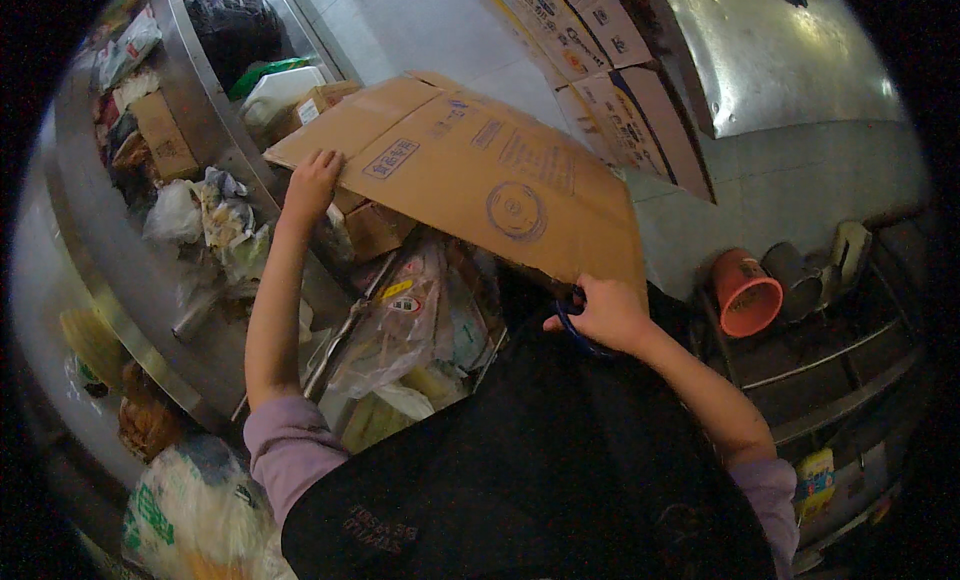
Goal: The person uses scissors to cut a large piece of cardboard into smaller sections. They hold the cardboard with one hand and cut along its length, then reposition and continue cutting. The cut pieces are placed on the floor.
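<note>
A large flattened cardboard box (480,160) with printed markings spans the middle of the view. My left hand (315,179) grips its near left edge, fingers on top. My right hand (600,314) is at its lower right corner, closed around the blue handles of what looks like scissors (574,325); the blades are hidden by the board. Under the near edge lie a small brown carton (375,231) and clear plastic bags (409,302).
A metal trough (247,137) at the left holds a white plastic container (281,89), bags and cartons. Another opened cardboard box (592,62) lies beyond. At the right, a red plastic bucket (750,295) stands by a metal rack (832,362). A full plastic bag (195,505) sits lower left.
</note>
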`<state>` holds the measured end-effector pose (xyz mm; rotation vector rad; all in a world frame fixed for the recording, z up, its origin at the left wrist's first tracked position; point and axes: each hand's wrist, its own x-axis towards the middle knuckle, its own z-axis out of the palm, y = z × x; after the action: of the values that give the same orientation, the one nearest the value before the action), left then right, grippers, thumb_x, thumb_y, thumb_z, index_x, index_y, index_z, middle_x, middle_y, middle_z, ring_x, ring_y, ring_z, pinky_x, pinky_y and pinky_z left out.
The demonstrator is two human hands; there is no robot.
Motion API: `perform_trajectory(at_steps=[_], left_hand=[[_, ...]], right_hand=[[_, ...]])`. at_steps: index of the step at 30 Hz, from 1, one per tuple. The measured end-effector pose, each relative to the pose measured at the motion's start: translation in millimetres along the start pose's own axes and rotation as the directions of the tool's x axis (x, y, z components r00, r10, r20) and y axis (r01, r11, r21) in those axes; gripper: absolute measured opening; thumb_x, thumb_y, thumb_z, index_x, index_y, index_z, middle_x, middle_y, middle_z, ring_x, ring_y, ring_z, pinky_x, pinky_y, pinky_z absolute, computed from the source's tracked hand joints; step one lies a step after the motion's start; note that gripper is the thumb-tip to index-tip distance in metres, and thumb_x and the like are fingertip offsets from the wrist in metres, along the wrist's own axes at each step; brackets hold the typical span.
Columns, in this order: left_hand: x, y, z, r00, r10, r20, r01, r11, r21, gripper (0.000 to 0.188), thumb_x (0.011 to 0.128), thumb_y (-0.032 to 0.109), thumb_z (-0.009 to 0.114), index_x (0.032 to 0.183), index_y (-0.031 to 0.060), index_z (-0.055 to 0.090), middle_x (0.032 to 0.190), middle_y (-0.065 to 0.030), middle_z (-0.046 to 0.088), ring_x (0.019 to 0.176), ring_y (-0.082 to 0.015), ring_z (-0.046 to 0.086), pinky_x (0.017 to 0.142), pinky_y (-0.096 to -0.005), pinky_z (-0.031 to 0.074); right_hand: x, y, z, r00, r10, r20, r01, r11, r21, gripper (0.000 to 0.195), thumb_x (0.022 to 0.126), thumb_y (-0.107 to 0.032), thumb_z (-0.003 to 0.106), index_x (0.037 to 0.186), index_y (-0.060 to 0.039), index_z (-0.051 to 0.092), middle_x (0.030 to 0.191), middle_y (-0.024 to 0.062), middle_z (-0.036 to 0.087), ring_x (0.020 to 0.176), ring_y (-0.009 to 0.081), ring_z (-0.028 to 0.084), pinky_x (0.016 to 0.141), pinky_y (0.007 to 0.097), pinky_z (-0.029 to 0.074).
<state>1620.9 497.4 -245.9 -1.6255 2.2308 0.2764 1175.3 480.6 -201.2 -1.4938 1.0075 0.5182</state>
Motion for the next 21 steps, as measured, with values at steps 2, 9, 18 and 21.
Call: perform_trajectory(at_steps=[2,9,18,21], left_hand=[[0,-1,0,1.0,0.01,-0.002,-0.01,1.0,-0.004,0.031,0.066,0.003,0.049,0.096,0.0014,0.052,0.09,-0.0093,0.052,0.087,-0.0247,0.049,0.074,-0.0324,0.043],[2,1,0,1.0,-0.004,0.027,0.004,1.0,0.007,0.03,0.066,0.004,0.048,0.096,0.001,0.052,0.091,-0.0091,0.052,0.088,-0.0242,0.049,0.075,-0.0318,0.042],[10,10,-8,0.999,0.001,0.045,-0.003,1.0,0.024,0.031,0.066,0.005,0.049,0.097,0.0016,0.051,0.095,-0.0094,0.052,0.089,-0.0251,0.049,0.077,-0.0321,0.042],[17,15,-16,0.996,-0.033,0.087,0.032,0.999,0.004,0.033,0.068,0.004,0.048,0.102,0.0032,0.05,0.099,-0.0103,0.051,0.095,-0.0264,0.048,0.079,-0.0332,0.042]], right_hand=[[0,-6,-7,0.999,0.012,0.043,-0.012,1.0,-0.003,0.06,0.057,-0.057,0.064,0.07,0.0002,0.055,0.064,0.0153,0.057,0.064,0.0319,0.057,0.06,0.0388,0.044],[0,-6,-5,0.998,-0.051,0.046,0.058,0.985,-0.165,0.062,0.06,-0.06,0.059,0.061,0.001,0.055,0.059,0.0172,0.056,0.06,0.0337,0.056,0.058,0.0403,0.045],[-16,-5,-16,1.0,-0.01,0.021,0.014,0.977,-0.214,0.069,0.061,-0.063,0.056,0.074,0.004,0.054,0.07,0.0211,0.058,0.067,0.0359,0.057,0.062,0.0414,0.047],[-16,-4,-28,0.999,-0.034,-0.024,0.029,0.977,-0.211,0.07,0.059,-0.063,0.058,0.081,0.0037,0.051,0.075,0.0207,0.058,0.071,0.0354,0.057,0.064,0.041,0.046]])
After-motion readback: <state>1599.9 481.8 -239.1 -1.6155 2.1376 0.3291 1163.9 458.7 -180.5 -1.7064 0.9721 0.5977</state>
